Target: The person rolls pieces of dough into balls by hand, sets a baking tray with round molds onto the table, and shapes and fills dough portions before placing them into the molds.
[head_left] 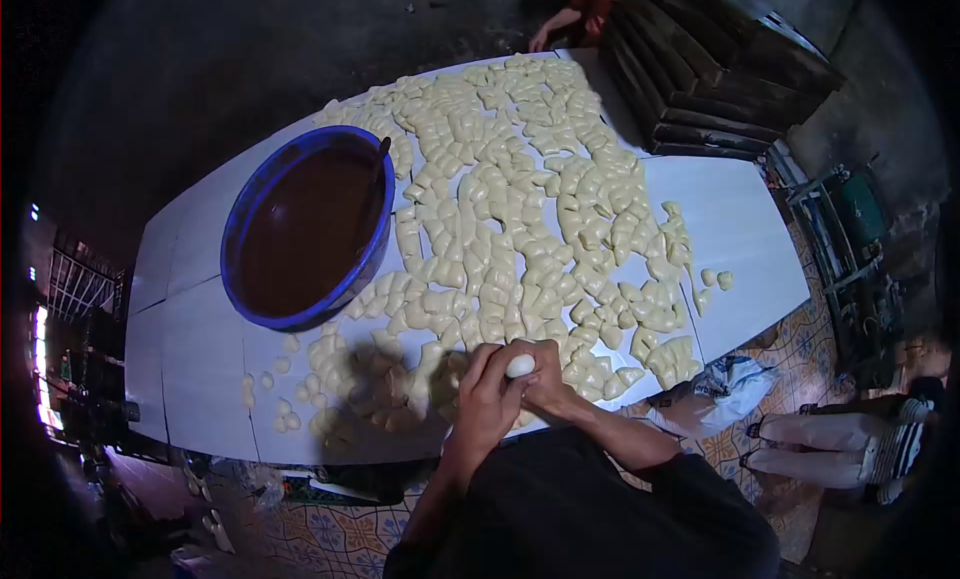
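My left hand [485, 391] and my right hand [545, 372] are together at the near edge of the table, both closed around a small piece of dough [520, 365]. Its pale rounded top shows between the thumbs; the rest is hidden by the fingers. Just beyond my hands, many pale dough pieces [500, 219] cover the middle of the table, several pressed against each other in rows. A few loose dough pieces [287, 416] lie to the left, in and near the shadow of my body.
A blue-rimmed basin [232, 289] of brown filling [305, 229] stands on the left of the white table [200, 379], with a dark handle sticking up. Dark stacked trays [720, 89] rise at the far right. Another person's hand [540, 39] is at the far edge. A plastic bag [715, 394] sits at right.
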{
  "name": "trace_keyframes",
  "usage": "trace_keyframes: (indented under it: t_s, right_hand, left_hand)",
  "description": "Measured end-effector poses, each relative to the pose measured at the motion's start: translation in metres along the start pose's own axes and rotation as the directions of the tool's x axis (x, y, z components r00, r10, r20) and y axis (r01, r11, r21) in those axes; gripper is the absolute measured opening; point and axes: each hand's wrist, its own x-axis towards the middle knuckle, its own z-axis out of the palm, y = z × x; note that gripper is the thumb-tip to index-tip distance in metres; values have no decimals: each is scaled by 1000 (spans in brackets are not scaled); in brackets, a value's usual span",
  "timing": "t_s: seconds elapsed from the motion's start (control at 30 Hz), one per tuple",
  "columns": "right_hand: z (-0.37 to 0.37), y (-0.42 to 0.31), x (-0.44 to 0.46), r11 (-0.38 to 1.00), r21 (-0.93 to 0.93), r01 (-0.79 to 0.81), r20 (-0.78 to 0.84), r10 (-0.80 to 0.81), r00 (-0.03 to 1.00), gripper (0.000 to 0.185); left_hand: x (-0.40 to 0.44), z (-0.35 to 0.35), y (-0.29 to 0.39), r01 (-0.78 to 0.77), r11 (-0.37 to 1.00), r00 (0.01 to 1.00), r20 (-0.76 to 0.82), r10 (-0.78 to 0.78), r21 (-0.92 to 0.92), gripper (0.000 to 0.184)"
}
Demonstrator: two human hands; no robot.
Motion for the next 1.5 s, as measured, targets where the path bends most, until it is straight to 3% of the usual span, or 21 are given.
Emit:
trace_keyframes:
  t_s: [0.3, 0.37, 0.43, 0.47, 0.5, 0.57, 0.6, 0.63, 0.67, 0.73, 0.8, 0.93, 1.0, 1.03, 1.13, 1.17, 1.2, 1.23, 1.3, 1.43, 1.5]
  right_hand:
    - [-4, 22, -16, 867, -457, 199, 430, 20, 903, 33]
    - [2, 37, -14, 863, -298, 409, 387, -283, 878, 37]
    - [1, 42, -7, 917, -238, 319, 472, -178, 864, 31]
    - [-4, 72, -7, 876, -465, 130, 478, 125, 870, 18]
    - [1, 79, 1, 927, -354, 126, 319, -7, 948, 9]
    - [2, 64, 23, 938, -289, -190, 191, 251, 949, 11]
    - [-1, 35, 29, 931, -234, -279, 146, 318, 937, 17]
    - [2, 20, 33, 945, -237, -227, 108, 258, 960, 26]
    - [5, 5, 38, 954, -245, -175, 70, 197, 978, 34]
    - [9, 0, 55, 941, -320, 109, 25, -107, 994, 49]
    - [14, -4, 58, 965, -242, 96, -56, -113, 992, 53]
    - [5, -2, 57, 926, 170, -336, 18, 338, 941, 50]
    - [6, -2, 53, 836, 396, -379, -42, 429, 903, 59]
    - [13, -39, 51, 697, 559, -448, -16, 550, 835, 58]
    - [25, -35, 43, 637, 650, -413, 52, 505, 861, 60]
    - [39, -56, 43, 590, 681, -432, 16, 579, 815, 63]
    - [37, -25, 33, 574, 698, -428, 129, 487, 864, 66]
    - [36, -23, 29, 725, 533, -435, 113, 449, 886, 68]
    - [26, -21, 23, 891, 309, -333, 181, 289, 940, 75]
    - [-25, -45, 34, 972, -113, -207, 425, 236, 874, 58]
    - [-43, -38, 33, 941, -283, -184, 39, 203, 978, 55]
  left_hand:
    - [-38, 6, -58, 379, 790, 925, 218, -311, -483, 17]
    - [-42, -5, -40, 467, 615, 878, 248, -410, -635, 19]
    - [-54, -18, -34, 493, 439, 832, 259, -491, -751, 20]
    - [-55, -38, -20, 275, 184, 907, 191, -377, -944, 22]
    - [-63, -57, -21, 193, 319, 896, 35, -442, -928, 25]
    - [-78, -119, -19, -20, 790, 800, -483, -355, -613, 33]
    - [-77, -143, -9, 13, 719, 429, -646, -632, -695, 41]
    - [-85, -171, -26, 258, 943, 495, -809, -316, -211, 46]
    - [-93, -200, -64, 296, 952, 499, -836, -228, -83, 49]
    - [-108, -232, -137, 619, 780, 458, -848, -267, 88, 50]
    - [-111, -247, -178, 961, 223, 250, -859, -446, 164, 47]
    - [-103, -231, -175, 903, 97, 425, -903, -67, 418, 43]
    - [-79, -201, -138, 642, 664, 510, -860, 2, 383, 37]
    - [-59, -170, -106, 425, 873, 601, -796, -73, 241, 25]
    - [-35, -55, -44, 347, 852, 907, -92, -412, -392, 44]
    - [-32, -14, -57, 260, 839, 956, 6, -293, -478, 59]
    - [-30, 18, -70, 278, 829, 891, -192, -412, -485, 48]
    - [-13, 11, -44, 352, 634, 778, -162, -607, -689, 35]
    - [-12, 12, -54, 224, 809, 847, -301, -437, -544, 21]
    - [-11, 11, -69, 187, 791, 779, -403, -481, -583, 14]
    - [-10, -1, -63, 129, 813, 716, -514, -472, -567, 13]
